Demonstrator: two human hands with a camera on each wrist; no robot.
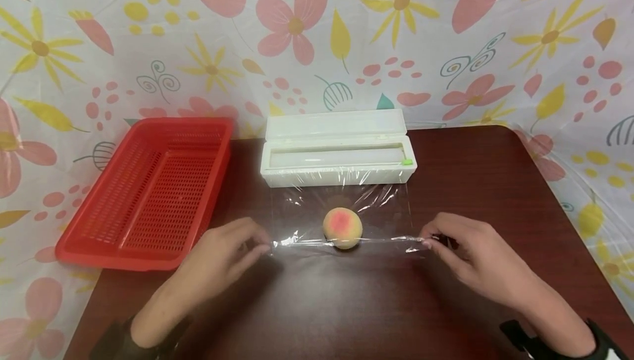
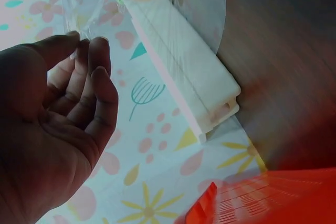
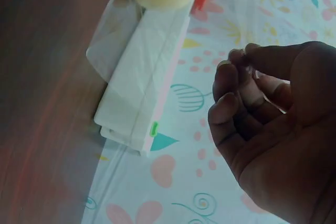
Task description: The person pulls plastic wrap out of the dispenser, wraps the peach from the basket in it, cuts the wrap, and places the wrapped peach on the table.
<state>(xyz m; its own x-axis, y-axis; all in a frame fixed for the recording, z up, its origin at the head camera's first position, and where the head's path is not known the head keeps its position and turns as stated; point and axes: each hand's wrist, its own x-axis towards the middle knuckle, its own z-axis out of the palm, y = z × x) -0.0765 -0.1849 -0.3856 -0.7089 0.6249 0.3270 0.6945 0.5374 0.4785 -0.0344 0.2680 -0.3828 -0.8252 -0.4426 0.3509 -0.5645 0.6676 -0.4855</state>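
A sheet of clear plastic wrap (image 1: 381,214) runs from the white dispenser box (image 1: 339,177) toward the person, stretched between both hands. The left hand (image 1: 225,250) pinches its near left corner between thumb and fingertips. At the near right corner, the right hand (image 1: 482,255) pinches it the same way. A yellow peach (image 1: 343,228) with a red blush is in the middle, overlapped by the film's near edge in the head view. The box lid stands raised at the back, and a roll (image 1: 337,157) lies inside. A small green slider (image 1: 407,162) sits at the box's right end.
A red plastic basket (image 1: 119,261) with slotted walls stands at the left, close to the left forearm. The dark wooden table (image 1: 337,316) meets a flower-printed cloth (image 1: 317,35) at the back and sides.
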